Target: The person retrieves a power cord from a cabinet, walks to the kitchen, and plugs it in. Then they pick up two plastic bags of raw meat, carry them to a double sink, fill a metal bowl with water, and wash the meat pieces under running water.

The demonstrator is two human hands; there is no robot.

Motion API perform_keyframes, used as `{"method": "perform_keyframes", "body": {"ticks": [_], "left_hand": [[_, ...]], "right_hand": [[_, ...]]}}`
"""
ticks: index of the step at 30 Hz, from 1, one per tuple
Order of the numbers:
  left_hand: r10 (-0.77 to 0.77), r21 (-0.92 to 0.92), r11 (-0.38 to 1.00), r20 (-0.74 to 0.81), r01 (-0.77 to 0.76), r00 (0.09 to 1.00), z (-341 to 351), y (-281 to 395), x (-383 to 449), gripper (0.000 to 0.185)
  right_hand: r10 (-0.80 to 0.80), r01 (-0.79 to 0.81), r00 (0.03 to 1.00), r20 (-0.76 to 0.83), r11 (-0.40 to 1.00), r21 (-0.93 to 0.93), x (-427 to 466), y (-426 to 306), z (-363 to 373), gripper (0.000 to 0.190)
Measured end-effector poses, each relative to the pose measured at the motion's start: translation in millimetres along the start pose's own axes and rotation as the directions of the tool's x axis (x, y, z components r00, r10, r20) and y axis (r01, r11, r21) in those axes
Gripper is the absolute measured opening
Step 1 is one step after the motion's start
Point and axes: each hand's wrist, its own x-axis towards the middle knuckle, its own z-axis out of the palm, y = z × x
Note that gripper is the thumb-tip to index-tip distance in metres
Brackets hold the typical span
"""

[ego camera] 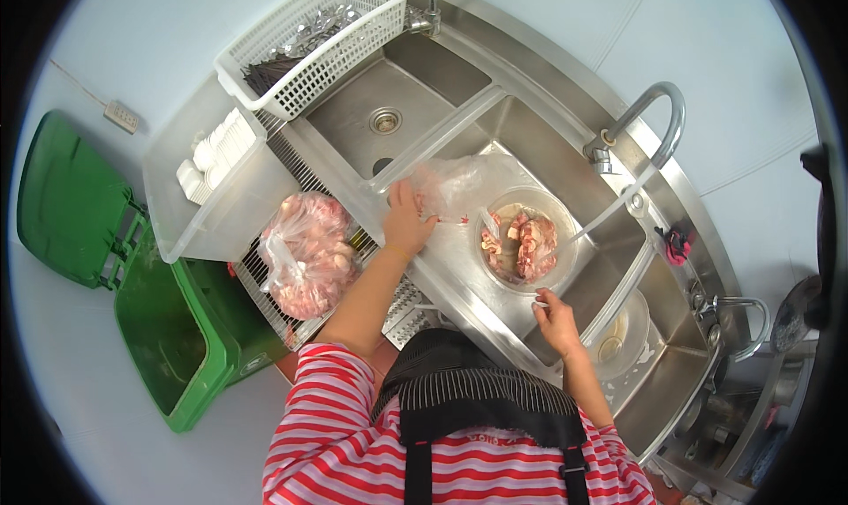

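Note:
My left hand [405, 221] holds the near end of a clear plastic bag [467, 180], with its thumb spread to the right. Pink shows through the bag beside my fingers, and its far part reaches over the sink toward a round bowl [571, 257]. Inside the bowl, chunks of raw meat [535, 243] lie in shallow liquid. My right hand [556, 321] is just off the bowl's near rim, fingers bent and apart, with nothing in them. To the left of my left forearm, a tied clear bag of raw meat [310, 257] rests on a wire rack [255, 266].
A tap [669, 108] carries a pale hose [616, 210] running down to the bowl. Another basin holds a second clear bowl [626, 339]. At left stand a white basket [344, 48] of utensils, a translucent bin [218, 220] with white containers, and an open green waste bin [215, 366].

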Motion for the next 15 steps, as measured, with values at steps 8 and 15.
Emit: {"method": "perform_keyframes", "body": {"ticks": [8,15], "left_hand": [[0.012,-0.221,0.975,-0.014,-0.015,1.000,6.3,17.2,19.6,0.014],[-0.094,-0.534,0.845,-0.197,-0.027,0.976,-30.0,48.7,-25.2,0.015]], "right_hand": [[-0.207,0.208,0.977,0.056,0.978,-0.008,16.8,-23.3,21.8,0.028],[-0.173,0.122,0.983,0.066,0.871,0.476,37.8,-45.2,20.7,0.066]]}}
